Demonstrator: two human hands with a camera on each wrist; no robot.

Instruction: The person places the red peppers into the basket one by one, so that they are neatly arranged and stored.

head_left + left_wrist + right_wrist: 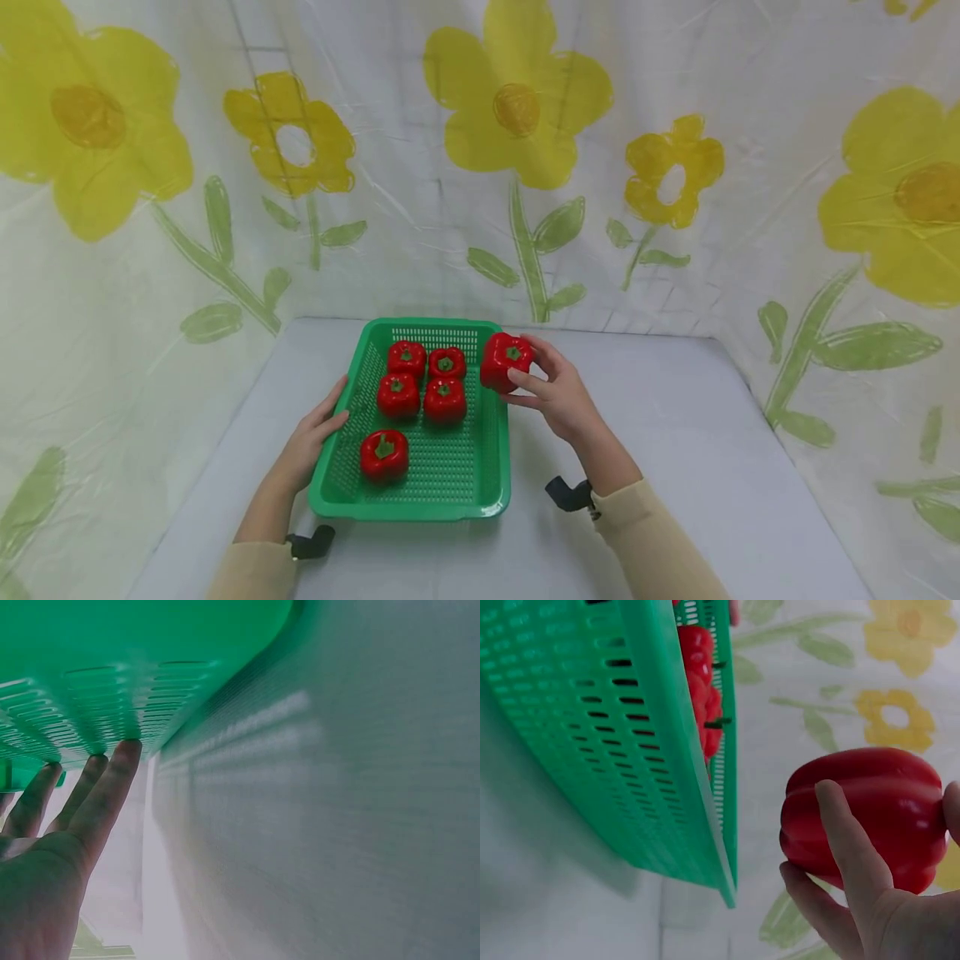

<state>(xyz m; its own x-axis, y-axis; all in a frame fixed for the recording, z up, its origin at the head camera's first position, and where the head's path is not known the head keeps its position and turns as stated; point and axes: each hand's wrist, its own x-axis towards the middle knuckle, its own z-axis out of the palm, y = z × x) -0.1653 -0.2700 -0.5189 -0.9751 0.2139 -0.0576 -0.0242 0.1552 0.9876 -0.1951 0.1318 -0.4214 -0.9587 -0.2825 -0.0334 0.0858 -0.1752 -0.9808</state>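
Observation:
A red bell pepper with a green stem is held in my right hand, over the right rim of a green plastic basket. In the right wrist view the fingers and thumb spread around the pepper's sides, above the rim. My left hand holds the basket's left side, thumb over the rim. The left wrist view shows its fingers extended against the slotted outer wall. Inside, several red bell peppers sit grouped toward the back, and one pepper lies at the front left.
The basket stands on a white table whose surface extends to its right. Behind and at both sides hangs a white curtain printed with yellow flowers. A dark camera mount juts from the right wrist, another mount from the left.

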